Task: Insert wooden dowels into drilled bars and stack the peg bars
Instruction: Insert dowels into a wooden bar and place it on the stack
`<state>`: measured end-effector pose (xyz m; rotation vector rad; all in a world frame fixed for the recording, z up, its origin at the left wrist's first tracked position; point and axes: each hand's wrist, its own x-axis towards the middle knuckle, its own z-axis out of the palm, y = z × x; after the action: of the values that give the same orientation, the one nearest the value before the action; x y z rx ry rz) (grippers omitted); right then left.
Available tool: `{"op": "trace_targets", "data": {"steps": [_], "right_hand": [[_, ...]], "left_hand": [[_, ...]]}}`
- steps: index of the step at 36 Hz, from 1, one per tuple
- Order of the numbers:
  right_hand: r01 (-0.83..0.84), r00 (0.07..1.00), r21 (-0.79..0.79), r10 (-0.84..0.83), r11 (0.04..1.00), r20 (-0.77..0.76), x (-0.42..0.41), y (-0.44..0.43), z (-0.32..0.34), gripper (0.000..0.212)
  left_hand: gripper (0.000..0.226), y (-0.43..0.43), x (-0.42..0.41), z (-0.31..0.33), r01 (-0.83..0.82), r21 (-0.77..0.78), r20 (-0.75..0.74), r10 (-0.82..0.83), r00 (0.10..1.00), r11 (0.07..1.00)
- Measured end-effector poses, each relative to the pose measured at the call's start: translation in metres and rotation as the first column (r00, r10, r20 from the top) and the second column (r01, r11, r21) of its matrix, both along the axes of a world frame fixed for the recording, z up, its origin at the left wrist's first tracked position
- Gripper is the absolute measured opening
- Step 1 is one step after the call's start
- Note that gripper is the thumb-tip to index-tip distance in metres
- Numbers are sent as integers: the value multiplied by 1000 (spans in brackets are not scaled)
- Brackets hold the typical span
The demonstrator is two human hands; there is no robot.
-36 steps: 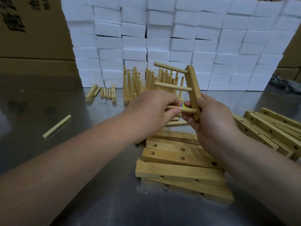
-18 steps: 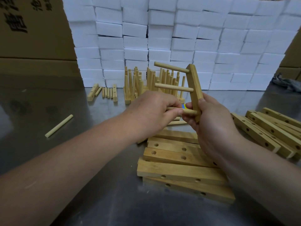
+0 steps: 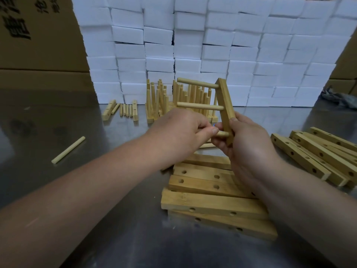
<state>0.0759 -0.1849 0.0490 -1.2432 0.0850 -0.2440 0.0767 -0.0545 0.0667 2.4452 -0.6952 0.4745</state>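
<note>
Pushed the third dowel [image 3: 223, 134] deeper into the lowest hole of the drilled bar [image 3: 225, 101] than a second ago, leaving only a short stub showing. Pinching that stub with the fingers of the left hand [image 3: 181, 130]; gripping the bar's lower end with those of the right hand [image 3: 249, 144], upright but tilted, above the surface [image 3: 116, 238]. With two dowels [image 3: 197, 83] already seated above, probably almost ready for the stack of peg bars [image 3: 154, 105] behind.

Shiny metal bench [image 3: 38, 122]. Loose dowel [image 3: 68, 149] lying alone at left. Stack of drilled bars [image 3: 212, 206] front centre, second heap [image 3: 318, 157] at right. Finished peg bars [image 3: 156, 101] standing at back, spare pieces [image 3: 123, 111] just left. White block wall [image 3: 212, 55] behind.
</note>
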Motion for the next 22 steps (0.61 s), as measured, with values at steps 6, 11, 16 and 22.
{"op": "trace_targets", "data": {"steps": [6,11,16,22], "right_hand": [[-4,992,159,24,987,-125,8,1,2,23],[47,985,151,-21,987,-169,6,-6,12,28],[-29,977,120,54,992,-206,6,-11,16,26],[-259,936,81,271,962,-225,3,-15,20,32]], "left_hand": [[38,-1,-3,13,-110,185,270,57,961,977],[34,13,-8,28,-36,-200,422,119,899,979],[22,31,21,27,-223,-515,107,320,941,828],[35,42,48,5,-307,-461,-325,164,932,833]]}}
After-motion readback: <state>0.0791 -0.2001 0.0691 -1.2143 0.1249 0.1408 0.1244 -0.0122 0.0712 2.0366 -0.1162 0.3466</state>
